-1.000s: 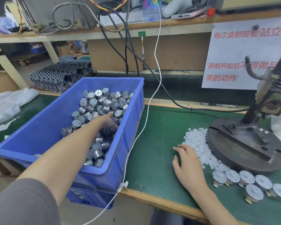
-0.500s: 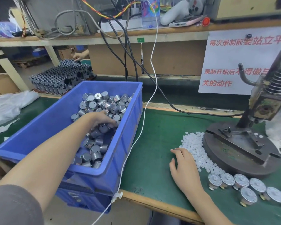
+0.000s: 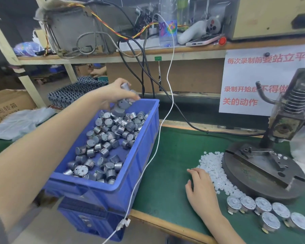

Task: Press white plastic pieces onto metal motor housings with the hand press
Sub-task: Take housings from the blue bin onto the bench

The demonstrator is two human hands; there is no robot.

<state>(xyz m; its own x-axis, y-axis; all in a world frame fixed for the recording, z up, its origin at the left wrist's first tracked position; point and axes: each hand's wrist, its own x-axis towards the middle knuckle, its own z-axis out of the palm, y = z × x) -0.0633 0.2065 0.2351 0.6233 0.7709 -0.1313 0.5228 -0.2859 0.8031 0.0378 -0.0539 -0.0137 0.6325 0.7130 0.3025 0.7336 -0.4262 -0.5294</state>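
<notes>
My left hand is raised above the far end of the blue bin, shut on a handful of metal motor housings. Many more housings lie loose in the bin. My right hand rests flat on the green mat, fingertips at the edge of a heap of small white plastic pieces. The hand press stands at the right on its round iron base. A row of housings with white tops lies in front of the base.
A white cable hangs down past the bin's right wall to the table's front edge. Black cables run along the back of the mat. A shelf with a bottle, phone and gear sits above. A cardboard box and plastic bags lie at the left.
My left hand has lifted out of the bin with several housings in its grip. My right hand has stayed beside the white pieces.
</notes>
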